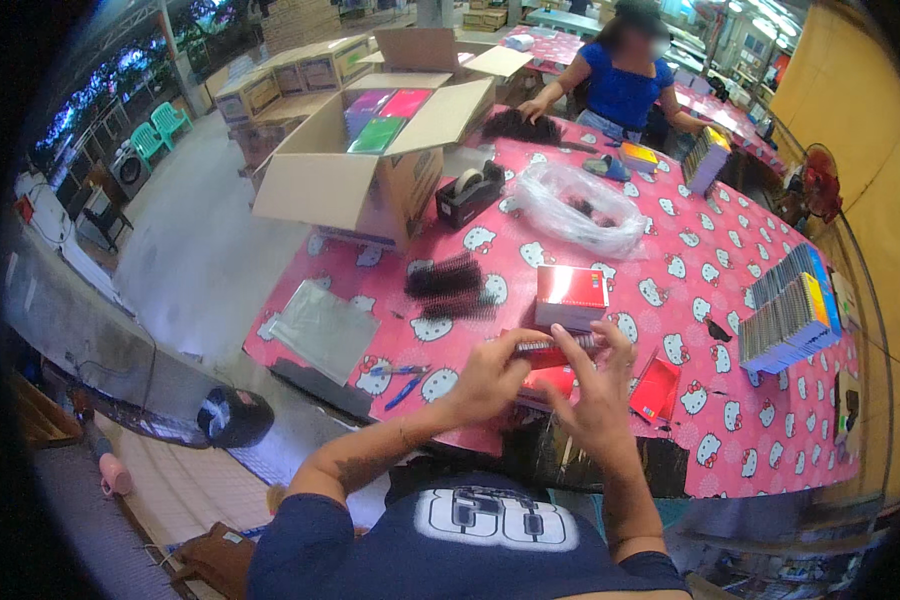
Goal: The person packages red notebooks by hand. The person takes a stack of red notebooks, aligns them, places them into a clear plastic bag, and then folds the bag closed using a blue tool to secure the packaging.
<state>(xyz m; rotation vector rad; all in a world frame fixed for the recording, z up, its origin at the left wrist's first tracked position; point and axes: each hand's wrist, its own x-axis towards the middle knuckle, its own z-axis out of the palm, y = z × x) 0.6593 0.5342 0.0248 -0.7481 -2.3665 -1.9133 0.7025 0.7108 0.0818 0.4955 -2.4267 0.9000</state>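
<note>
Low over the table's near edge, I hold a red spiral notebook with its bound edge turned up. My left hand is closed round its left end. My right hand grips from the right, thumb and forefinger on the notebook, other fingers spread. More red covers show just below the held notebook, partly hidden by my hands. Beyond my fingers stands a stack of red notebooks. Loose red covers lie to the right of my right hand. Black binding coils are heaped beyond my left hand.
Clear plastic sheets and blue-handled pliers lie at left. Farther back stand an open carton of notebooks, a tape dispenser and a plastic bag. Spiral notebooks line the right. A co-worker stands across the table.
</note>
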